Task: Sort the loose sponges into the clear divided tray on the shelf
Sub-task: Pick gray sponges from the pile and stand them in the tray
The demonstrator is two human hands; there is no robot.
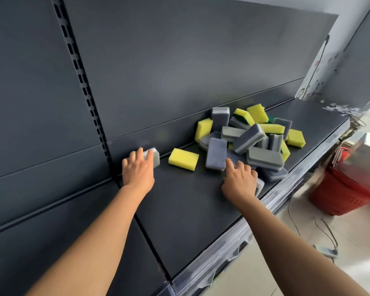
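Progress: early; most sponges remain in a loose pile (250, 137) on the dark shelf (179, 210), right of centre; no clear divided tray is visible. The left hand (138, 169) is closed around one grey sponge (155, 157) at the back panel, standing on edge, long axis not determinable. The right hand (239, 180) rests, fingers spread, on grey sponges at the pile's near edge; grip cannot be confirmed. A yellow sponge (183, 159) lies flat between the hands, long axis roughly left-right.

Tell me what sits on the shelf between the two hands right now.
In the head view, one flat yellow sponge lies alone between the left hand and right hand; the rest is bare dark shelf.
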